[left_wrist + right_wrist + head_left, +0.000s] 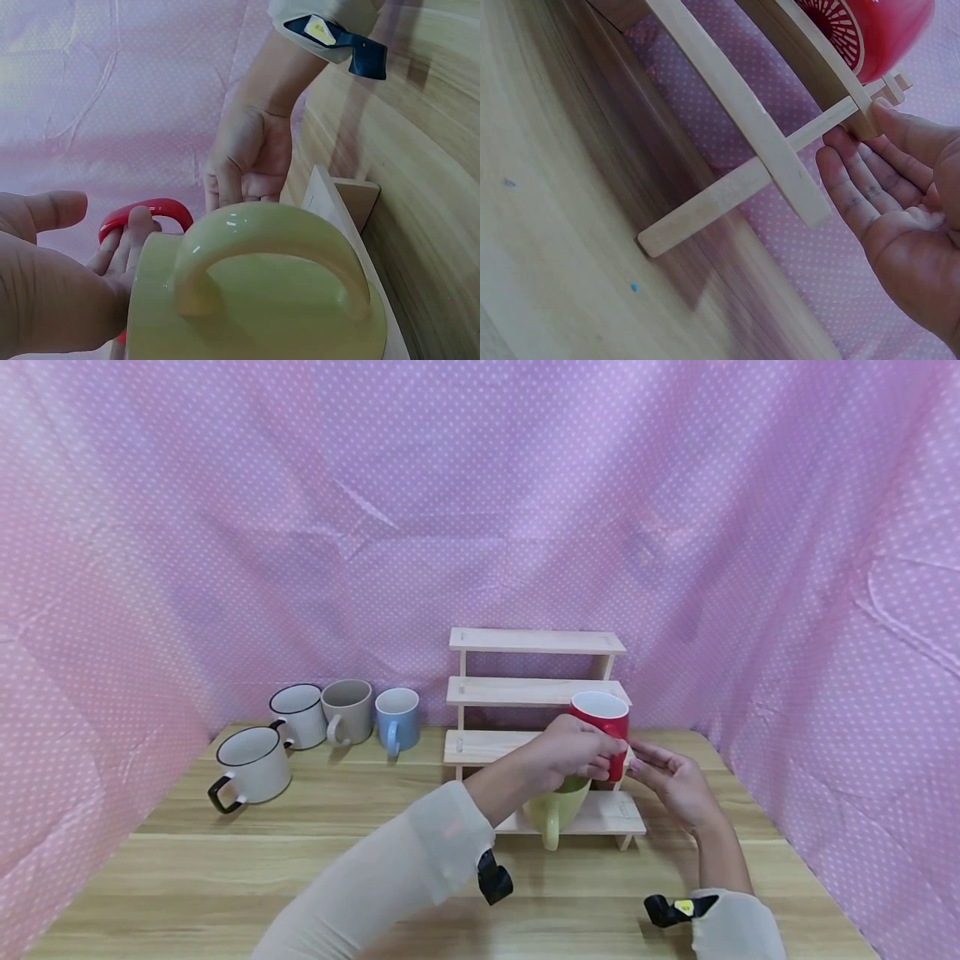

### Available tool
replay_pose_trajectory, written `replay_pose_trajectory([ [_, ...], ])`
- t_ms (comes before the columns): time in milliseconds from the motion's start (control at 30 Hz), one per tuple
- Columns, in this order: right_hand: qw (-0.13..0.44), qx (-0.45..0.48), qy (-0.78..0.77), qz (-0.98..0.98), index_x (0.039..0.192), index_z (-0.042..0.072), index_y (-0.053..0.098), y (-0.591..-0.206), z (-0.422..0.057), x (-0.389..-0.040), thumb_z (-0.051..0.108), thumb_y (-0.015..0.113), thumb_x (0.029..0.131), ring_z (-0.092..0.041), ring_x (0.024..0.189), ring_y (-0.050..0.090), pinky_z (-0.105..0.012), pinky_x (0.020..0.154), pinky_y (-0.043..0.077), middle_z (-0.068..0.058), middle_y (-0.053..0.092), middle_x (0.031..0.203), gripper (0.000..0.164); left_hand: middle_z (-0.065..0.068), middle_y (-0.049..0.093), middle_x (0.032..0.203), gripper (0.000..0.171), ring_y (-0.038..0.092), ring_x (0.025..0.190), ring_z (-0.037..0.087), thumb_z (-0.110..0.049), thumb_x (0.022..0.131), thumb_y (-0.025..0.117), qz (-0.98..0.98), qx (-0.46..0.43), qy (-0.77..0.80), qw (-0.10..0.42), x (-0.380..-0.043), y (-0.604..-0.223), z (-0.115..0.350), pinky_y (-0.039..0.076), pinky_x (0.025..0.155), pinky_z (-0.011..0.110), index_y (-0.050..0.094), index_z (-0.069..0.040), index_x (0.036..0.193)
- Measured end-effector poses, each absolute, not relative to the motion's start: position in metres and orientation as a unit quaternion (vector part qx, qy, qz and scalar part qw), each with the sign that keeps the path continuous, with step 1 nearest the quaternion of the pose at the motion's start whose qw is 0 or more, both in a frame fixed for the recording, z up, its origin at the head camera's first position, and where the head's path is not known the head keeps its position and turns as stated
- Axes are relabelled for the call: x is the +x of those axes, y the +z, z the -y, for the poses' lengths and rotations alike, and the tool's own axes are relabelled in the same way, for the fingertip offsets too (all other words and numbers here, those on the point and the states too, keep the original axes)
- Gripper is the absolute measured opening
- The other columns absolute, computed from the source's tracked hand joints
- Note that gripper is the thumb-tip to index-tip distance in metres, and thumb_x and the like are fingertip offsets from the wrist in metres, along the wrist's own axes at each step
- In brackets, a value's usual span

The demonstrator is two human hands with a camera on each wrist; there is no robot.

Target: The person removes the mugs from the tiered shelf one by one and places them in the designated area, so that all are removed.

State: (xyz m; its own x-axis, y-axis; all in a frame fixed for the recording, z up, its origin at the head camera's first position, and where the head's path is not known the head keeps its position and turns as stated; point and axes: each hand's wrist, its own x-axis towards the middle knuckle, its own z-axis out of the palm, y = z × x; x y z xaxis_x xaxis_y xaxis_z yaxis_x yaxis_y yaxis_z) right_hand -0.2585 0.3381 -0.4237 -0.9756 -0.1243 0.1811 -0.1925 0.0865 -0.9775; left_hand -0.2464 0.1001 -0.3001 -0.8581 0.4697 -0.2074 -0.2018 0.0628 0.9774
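My left hand (573, 753) holds a red mug (611, 710) by its handle, with fingers hooked through the loop in the left wrist view. The mug is upright at the right end of the second step of a wooden tiered shelf (480, 747); whether it rests on the board I cannot tell. My right hand (907, 195) pinches that step's end, thumb on the upper side and fingers beneath. A pale green mug (277, 315) stands on the lowest step below my left hand, its handle facing the front.
On the table's left stand a blue mug (403, 722), a grey-brown mug (356, 718) and two white mugs with dark rims, one ribbed (306, 727) and one smooth (262, 772). Pink dotted cloth (480, 527) hangs behind and along the sides.
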Motion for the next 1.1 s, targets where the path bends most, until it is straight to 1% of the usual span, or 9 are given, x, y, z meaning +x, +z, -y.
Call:
replay_pose_trajectory([
  [100,0.025,0.107,0.664,0.739,0.148,-0.017,0.037,-0.4235,-0.3383,-0.2585,0.011,0.064,0.102,-0.009,0.108,0.07,-0.021,0.094,0.055,0.012,0.068,0.122,0.06,0.018,0.07,0.104,0.026,0.071,0.099,0.033,-0.006,0.093,0.073,-0.656,0.095,0.702,0.259,-0.2454,-0.2991,-0.1017,0.063,0.085,0.041,0.062,0.008,0.112],
  [200,0.022,0.103,0.667,0.738,0.148,-0.016,0.037,-0.4243,-0.3387,-0.2574,0.011,0.064,0.102,-0.009,0.109,0.069,-0.021,0.095,0.055,0.011,0.067,0.124,0.06,0.023,0.068,0.112,0.031,0.068,0.11,0.042,-0.002,0.093,0.072,-0.628,0.086,0.724,0.271,-0.2441,-0.3,-0.1037,0.06,0.089,0.048,0.058,0.011,0.117],
  [333,0.021,0.102,0.668,0.737,0.148,-0.016,0.036,-0.4244,-0.3387,-0.2566,0.012,0.064,0.103,-0.008,0.109,0.069,-0.021,0.095,0.054,0.01,0.066,0.125,0.06,0.026,0.067,0.116,0.028,0.066,0.114,0.045,-0.001,0.096,0.068,-0.616,0.081,0.735,0.27,-0.2428,-0.302,-0.1059,0.058,0.091,0.053,0.057,0.013,0.118],
  [467,0.023,0.103,0.664,0.74,0.148,-0.017,0.037,-0.4238,-0.3385,-0.2568,0.013,0.063,0.103,-0.008,0.11,0.069,-0.02,0.095,0.054,0.009,0.066,0.126,0.06,0.026,0.066,0.116,0.02,0.065,0.115,0.046,0.001,0.098,0.063,-0.611,0.082,0.742,0.263,-0.2427,-0.3037,-0.1078,0.057,0.092,0.055,0.059,0.013,0.113],
  [600,0.021,0.104,0.663,0.741,0.148,-0.016,0.037,-0.4239,-0.3384,-0.2573,0.013,0.063,0.103,-0.008,0.11,0.068,-0.02,0.096,0.054,0.009,0.066,0.126,0.06,0.025,0.066,0.114,0.013,0.066,0.113,0.046,0.001,0.098,0.064,-0.609,0.078,0.747,0.255,-0.2425,-0.3046,-0.1085,0.058,0.089,0.054,0.06,0.011,0.106],
  [767,0.021,0.112,0.671,0.733,0.147,-0.018,0.036,-0.4247,-0.3377,-0.2583,0.011,0.062,0.103,-0.008,0.111,0.068,-0.022,0.096,0.054,0.009,0.068,0.124,0.059,0.019,0.064,0.104,0.011,0.069,0.105,0.045,0.002,0.096,0.068,-0.618,0.078,0.745,0.238,-0.2429,-0.3077,-0.1089,0.062,0.081,0.048,0.059,0.007,0.095],
  [833,0.023,0.12,0.674,0.729,0.147,-0.019,0.036,-0.4245,-0.3371,-0.2587,0.01,0.061,0.104,-0.009,0.111,0.069,-0.023,0.096,0.055,0.009,0.069,0.123,0.058,0.017,0.063,0.101,0.012,0.07,0.103,0.043,0.003,0.095,0.069,-0.622,0.079,0.743,0.233,-0.2432,-0.3085,-0.1086,0.063,0.08,0.046,0.058,0.006,0.095],
  [900,0.025,0.125,0.676,0.726,0.146,-0.02,0.036,-0.4241,-0.3365,-0.2586,0.009,0.061,0.104,-0.009,0.11,0.069,-0.023,0.096,0.055,0.01,0.069,0.122,0.057,0.018,0.063,0.101,0.011,0.072,0.096,0.04,0.003,0.094,0.07,-0.623,0.081,0.743,0.231,-0.2433,-0.3087,-0.1078,0.063,0.078,0.043,0.059,0.006,0.096],
  [1100,0.03,0.123,0.671,0.731,0.145,-0.021,0.036,-0.4241,-0.3369,-0.2578,0.01,0.061,0.104,-0.008,0.109,0.069,-0.023,0.095,0.055,0.009,0.069,0.121,0.057,0.02,0.065,0.102,0.008,0.074,0.09,0.037,0.003,0.095,0.068,-0.625,0.092,0.737,0.238,-0.2444,-0.309,-0.1046,0.064,0.072,0.037,0.061,0.006,0.097],
])
